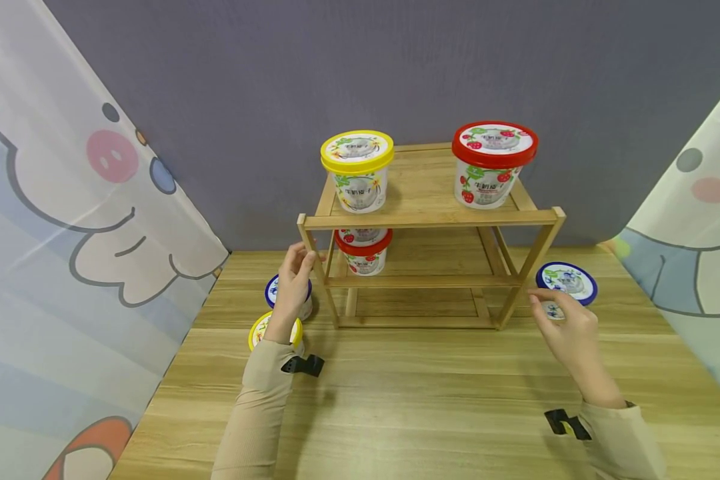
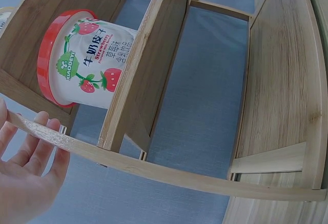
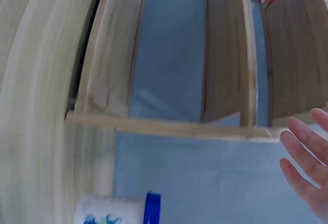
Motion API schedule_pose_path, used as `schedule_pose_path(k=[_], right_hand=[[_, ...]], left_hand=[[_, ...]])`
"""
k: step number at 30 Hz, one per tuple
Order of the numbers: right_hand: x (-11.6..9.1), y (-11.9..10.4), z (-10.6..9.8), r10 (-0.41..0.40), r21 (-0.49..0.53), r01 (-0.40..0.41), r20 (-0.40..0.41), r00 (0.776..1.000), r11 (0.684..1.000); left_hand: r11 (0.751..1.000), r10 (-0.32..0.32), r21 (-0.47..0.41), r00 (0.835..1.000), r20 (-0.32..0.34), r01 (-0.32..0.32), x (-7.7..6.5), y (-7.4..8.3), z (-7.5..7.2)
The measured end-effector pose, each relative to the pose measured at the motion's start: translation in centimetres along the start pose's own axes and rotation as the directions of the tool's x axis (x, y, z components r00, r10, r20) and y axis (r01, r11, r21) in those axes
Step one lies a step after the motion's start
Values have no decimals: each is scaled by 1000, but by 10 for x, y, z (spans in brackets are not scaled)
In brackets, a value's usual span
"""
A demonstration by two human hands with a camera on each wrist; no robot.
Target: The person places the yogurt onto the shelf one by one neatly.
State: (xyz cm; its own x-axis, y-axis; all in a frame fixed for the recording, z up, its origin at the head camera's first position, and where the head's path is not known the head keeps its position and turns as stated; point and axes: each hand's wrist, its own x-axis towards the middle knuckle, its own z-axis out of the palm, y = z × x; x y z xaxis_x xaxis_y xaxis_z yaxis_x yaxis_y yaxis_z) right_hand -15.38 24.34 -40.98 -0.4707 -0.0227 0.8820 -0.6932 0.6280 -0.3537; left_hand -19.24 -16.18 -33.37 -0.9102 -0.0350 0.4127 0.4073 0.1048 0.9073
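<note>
A two-tier wooden rack (image 1: 429,219) stands on the table. My left hand (image 1: 294,277) is at its left front post, thumb in front and fingers behind; in the left wrist view the left hand (image 2: 33,167) has its fingertips showing past the post (image 2: 128,163). Beside the right front post is my right hand (image 1: 567,327); in the right wrist view the right hand (image 3: 310,160) has fingers extended, fingertips close to the wood. On the rack's top are a yellow-lidded tub (image 1: 358,172) and a red-lidded tub (image 1: 493,165); another red-lidded strawberry tub (image 2: 89,60) stands on the tier below, at left.
Left of the rack, a blue-lidded tub (image 1: 271,291) and a yellow-lidded tub (image 1: 258,331) stand partly behind my left arm. To the right, another blue-lidded tub (image 1: 567,281) stands beyond my right hand. A grey cloth wall (image 1: 432,73) rises behind the rack.
</note>
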Motion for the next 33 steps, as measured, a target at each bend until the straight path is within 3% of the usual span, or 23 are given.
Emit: schedule_pose_path(k=[1,5,6,9,13,19,33], right_hand=[[5,-10,-4,31,-52,-30,15,999,998],[3,-2,-13,132,-67,-130,23,991,989],[8,-12,-17,171,-112,-166,39,985,980],[4,2,-21,213,-57,-211,34,976,976],[2,14,-26,248,-74,-244,52,967,967],[3,21,-33,365,-232,-331,127,922,915],[2,50,-40,427,-322,-336,272,862,885]], left_hand=[[1000,0,0,1000,0,0,0,0,0],[1000,3,-10,1000,-6,-3,1,0,0],[1000,4,-15,1000,-8,-4,1,0,0],[999,7,-31,1000,-14,-8,2,0,0],[999,14,-36,1000,-15,-15,2,1,0],[1000,9,-23,1000,-14,-9,1,1,0],[1000,-8,-23,1000,3,8,0,1,-1]])
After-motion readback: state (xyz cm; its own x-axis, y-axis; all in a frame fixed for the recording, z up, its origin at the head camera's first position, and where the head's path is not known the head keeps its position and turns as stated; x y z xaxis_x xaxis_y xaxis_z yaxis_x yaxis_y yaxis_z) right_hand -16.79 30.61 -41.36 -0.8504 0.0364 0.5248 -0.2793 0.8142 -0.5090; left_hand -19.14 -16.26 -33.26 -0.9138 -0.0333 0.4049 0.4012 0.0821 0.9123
